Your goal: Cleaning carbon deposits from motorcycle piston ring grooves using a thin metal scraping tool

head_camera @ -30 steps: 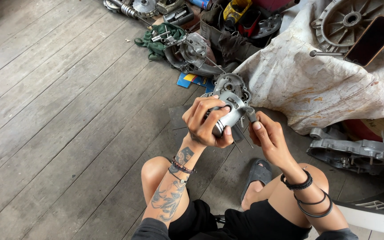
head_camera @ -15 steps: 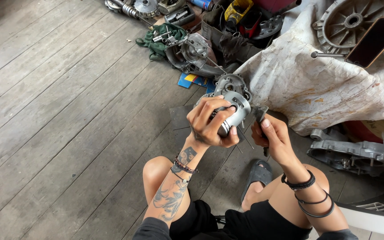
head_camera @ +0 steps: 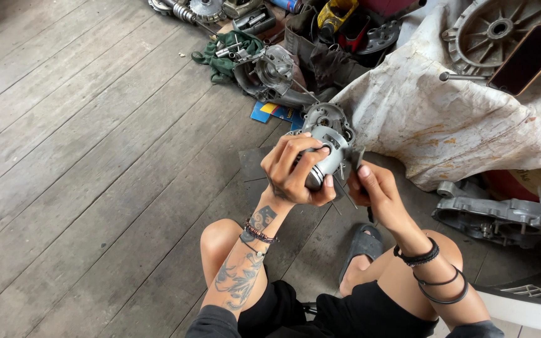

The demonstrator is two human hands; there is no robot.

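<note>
Above the plank floor (head_camera: 95,156), both hands closed: left hand (head_camera: 295,172) around grey engine part (head_camera: 327,150), right hand (head_camera: 370,191) on thin tool (head_camera: 345,188).

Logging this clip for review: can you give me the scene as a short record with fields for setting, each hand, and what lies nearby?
setting: person seated on a grey plank floor, knees up
left hand: wrapped around a grey metal engine part, fingers curled over its top
right hand: pinching a thin dark tool at the part's side
nearby: stained white cloth over a large object, engine casing, green rag with small parts
</note>
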